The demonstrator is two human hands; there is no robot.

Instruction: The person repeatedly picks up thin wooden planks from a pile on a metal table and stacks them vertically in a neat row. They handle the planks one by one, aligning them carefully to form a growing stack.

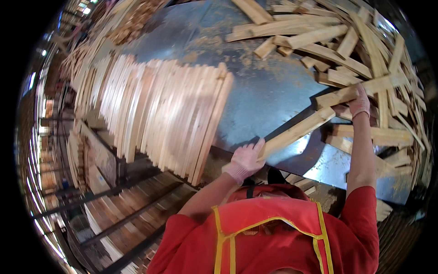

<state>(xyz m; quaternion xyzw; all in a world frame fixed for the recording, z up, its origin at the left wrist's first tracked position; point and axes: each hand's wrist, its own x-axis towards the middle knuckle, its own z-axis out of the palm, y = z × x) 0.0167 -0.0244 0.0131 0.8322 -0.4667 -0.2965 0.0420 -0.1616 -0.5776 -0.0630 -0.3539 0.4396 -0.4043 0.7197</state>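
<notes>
Plank (299,133), pale yellow, narrow

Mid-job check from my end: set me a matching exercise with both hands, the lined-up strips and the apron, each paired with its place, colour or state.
Column one
1. Left hand
2. Right hand
3. Row of wooden strips
4. Apron

Column two
A. Red with yellow edging
B. Side by side, left of the loose lumber pile
C. On a pale board at the pile's edge
D. Gripping the near end of a slanting board

Pairs: 1-D, 2-C, 3-B, 4-A
</notes>
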